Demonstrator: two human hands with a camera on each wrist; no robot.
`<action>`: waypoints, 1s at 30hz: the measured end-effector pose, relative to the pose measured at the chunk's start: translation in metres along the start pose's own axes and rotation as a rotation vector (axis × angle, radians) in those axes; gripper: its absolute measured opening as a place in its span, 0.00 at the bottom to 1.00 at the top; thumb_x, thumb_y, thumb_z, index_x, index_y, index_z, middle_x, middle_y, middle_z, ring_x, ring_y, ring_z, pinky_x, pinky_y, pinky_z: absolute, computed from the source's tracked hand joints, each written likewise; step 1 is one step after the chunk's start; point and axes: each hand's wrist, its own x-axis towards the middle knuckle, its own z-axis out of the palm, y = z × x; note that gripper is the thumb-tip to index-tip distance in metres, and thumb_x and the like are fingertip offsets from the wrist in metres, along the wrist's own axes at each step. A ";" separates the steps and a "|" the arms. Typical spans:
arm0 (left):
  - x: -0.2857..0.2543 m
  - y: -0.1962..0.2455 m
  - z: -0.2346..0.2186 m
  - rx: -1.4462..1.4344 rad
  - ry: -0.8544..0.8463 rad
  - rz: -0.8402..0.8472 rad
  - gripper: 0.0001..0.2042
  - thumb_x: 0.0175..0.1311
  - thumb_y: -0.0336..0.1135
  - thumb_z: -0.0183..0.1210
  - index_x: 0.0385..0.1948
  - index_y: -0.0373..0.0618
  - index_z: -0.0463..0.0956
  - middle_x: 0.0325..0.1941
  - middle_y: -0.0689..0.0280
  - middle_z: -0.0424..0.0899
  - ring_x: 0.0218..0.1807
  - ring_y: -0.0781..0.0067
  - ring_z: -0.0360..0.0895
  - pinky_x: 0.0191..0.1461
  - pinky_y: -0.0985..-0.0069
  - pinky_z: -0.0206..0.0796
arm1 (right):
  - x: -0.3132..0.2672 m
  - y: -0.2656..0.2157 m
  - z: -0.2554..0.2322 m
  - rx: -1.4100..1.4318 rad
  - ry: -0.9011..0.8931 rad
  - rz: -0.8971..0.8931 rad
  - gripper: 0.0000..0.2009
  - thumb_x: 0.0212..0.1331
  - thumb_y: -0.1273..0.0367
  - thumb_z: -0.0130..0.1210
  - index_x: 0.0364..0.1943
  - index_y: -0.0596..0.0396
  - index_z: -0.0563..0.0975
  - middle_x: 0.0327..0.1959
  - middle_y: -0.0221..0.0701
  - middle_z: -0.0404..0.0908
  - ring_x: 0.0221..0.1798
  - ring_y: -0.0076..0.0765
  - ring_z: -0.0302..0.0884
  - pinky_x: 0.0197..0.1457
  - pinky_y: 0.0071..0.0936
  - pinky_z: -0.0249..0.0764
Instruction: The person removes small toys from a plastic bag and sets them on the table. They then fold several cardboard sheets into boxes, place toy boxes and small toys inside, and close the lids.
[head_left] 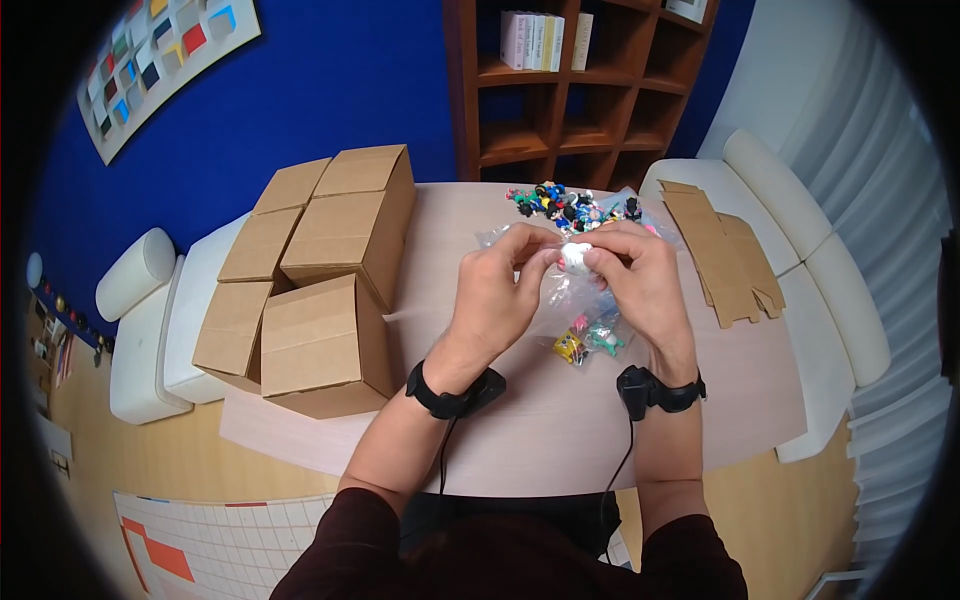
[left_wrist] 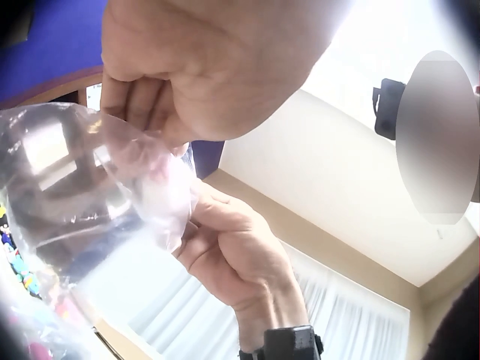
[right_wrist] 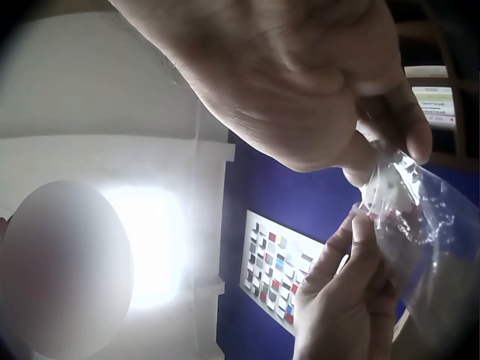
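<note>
Both hands meet over the table and pinch the upper end of a clear plastic bag (left_wrist: pixel 67 187) with bent fingers and thumbs. A small white toy figure (head_left: pixel 575 258) with a pink spot shows between the fingertips, behind the plastic in the right wrist view. My left hand (head_left: pixel 497 293) holds from the left side, my right hand (head_left: pixel 645 285) from the right, fingertips close together. The bag hangs away from the fingers, wide and puffed in the left wrist view. Just below the hands lie a yellow toy figure (head_left: pixel 570 347) and a green one (head_left: pixel 606 340) in clear plastic.
Several small colourful figures (head_left: pixel 560 207) are heaped at the table's far side. Closed cardboard boxes (head_left: pixel 320 335) stand together on the left. Flattened cardboard (head_left: pixel 725 255) lies at the right, over the white sofa (head_left: pixel 835 300). A wooden bookshelf (head_left: pixel 560 85) stands behind the table.
</note>
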 end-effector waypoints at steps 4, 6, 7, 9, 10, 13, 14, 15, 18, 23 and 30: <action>0.000 0.001 -0.001 0.015 -0.021 0.003 0.07 0.75 0.25 0.67 0.49 0.34 0.86 0.47 0.57 0.95 0.52 0.67 0.94 0.59 0.70 0.84 | -0.002 -0.003 -0.002 -0.087 0.064 -0.030 0.10 0.61 0.81 0.67 0.45 0.63 0.90 0.37 0.33 0.88 0.36 0.26 0.84 0.42 0.25 0.80; 0.000 0.002 -0.002 0.002 -0.014 -0.011 0.08 0.74 0.25 0.67 0.50 0.34 0.86 0.47 0.57 0.95 0.52 0.67 0.94 0.59 0.70 0.85 | -0.002 -0.003 -0.003 -0.047 0.074 -0.033 0.10 0.61 0.82 0.66 0.45 0.63 0.90 0.37 0.34 0.88 0.36 0.26 0.84 0.42 0.26 0.81; 0.000 0.002 -0.002 -0.004 -0.011 -0.018 0.08 0.74 0.25 0.67 0.51 0.34 0.87 0.47 0.57 0.95 0.52 0.68 0.94 0.59 0.70 0.85 | -0.002 -0.003 -0.004 -0.028 0.080 -0.034 0.10 0.62 0.82 0.65 0.45 0.63 0.90 0.37 0.34 0.88 0.35 0.26 0.83 0.42 0.26 0.81; 0.000 0.001 -0.002 -0.030 -0.011 -0.024 0.09 0.74 0.25 0.67 0.52 0.34 0.87 0.48 0.57 0.95 0.52 0.68 0.94 0.59 0.70 0.84 | -0.003 -0.006 -0.008 0.055 0.060 0.024 0.11 0.61 0.83 0.63 0.45 0.64 0.90 0.37 0.34 0.88 0.35 0.26 0.83 0.42 0.26 0.80; 0.001 0.000 -0.003 -0.043 -0.011 -0.027 0.09 0.74 0.25 0.67 0.52 0.35 0.87 0.48 0.57 0.95 0.52 0.68 0.93 0.60 0.70 0.84 | -0.003 -0.007 -0.009 0.097 0.049 0.053 0.11 0.61 0.83 0.63 0.45 0.64 0.90 0.37 0.35 0.87 0.35 0.25 0.83 0.42 0.26 0.80; 0.001 0.002 -0.003 -0.093 -0.062 -0.071 0.10 0.75 0.25 0.67 0.54 0.34 0.87 0.49 0.58 0.95 0.53 0.69 0.93 0.61 0.71 0.84 | -0.004 -0.003 -0.004 0.023 0.147 0.005 0.13 0.61 0.85 0.60 0.46 0.63 0.90 0.37 0.35 0.88 0.35 0.25 0.83 0.42 0.26 0.80; 0.001 0.001 -0.002 -0.120 -0.065 -0.078 0.10 0.75 0.25 0.66 0.54 0.34 0.86 0.49 0.58 0.95 0.53 0.69 0.92 0.61 0.71 0.84 | -0.005 -0.004 -0.004 0.006 0.157 0.001 0.13 0.61 0.85 0.60 0.46 0.63 0.90 0.38 0.35 0.88 0.35 0.25 0.83 0.42 0.26 0.80; 0.001 -0.001 -0.002 -0.148 -0.068 -0.085 0.10 0.75 0.25 0.66 0.54 0.34 0.86 0.50 0.58 0.95 0.54 0.69 0.92 0.61 0.71 0.83 | -0.005 -0.005 -0.005 -0.010 0.166 -0.003 0.14 0.61 0.85 0.59 0.46 0.63 0.90 0.38 0.35 0.88 0.36 0.26 0.83 0.42 0.26 0.80; 0.001 -0.001 -0.003 -0.215 -0.071 -0.124 0.10 0.76 0.25 0.66 0.53 0.32 0.86 0.50 0.57 0.94 0.54 0.69 0.91 0.61 0.72 0.83 | -0.006 -0.007 -0.005 0.003 0.192 -0.022 0.14 0.61 0.86 0.58 0.46 0.62 0.90 0.39 0.36 0.89 0.36 0.26 0.83 0.42 0.26 0.80; 0.003 0.004 -0.007 -0.187 -0.066 -0.159 0.08 0.76 0.25 0.67 0.50 0.32 0.86 0.49 0.57 0.94 0.54 0.71 0.91 0.61 0.73 0.83 | -0.007 -0.012 -0.001 0.001 0.248 -0.110 0.14 0.62 0.86 0.57 0.44 0.61 0.90 0.38 0.36 0.89 0.37 0.27 0.83 0.43 0.26 0.80; 0.004 0.007 -0.005 -0.300 -0.058 -0.184 0.07 0.75 0.26 0.68 0.48 0.33 0.83 0.46 0.59 0.93 0.50 0.73 0.90 0.57 0.75 0.83 | -0.008 -0.013 -0.005 0.010 0.154 -0.196 0.15 0.59 0.90 0.52 0.37 0.63 0.89 0.39 0.36 0.90 0.42 0.32 0.87 0.47 0.27 0.80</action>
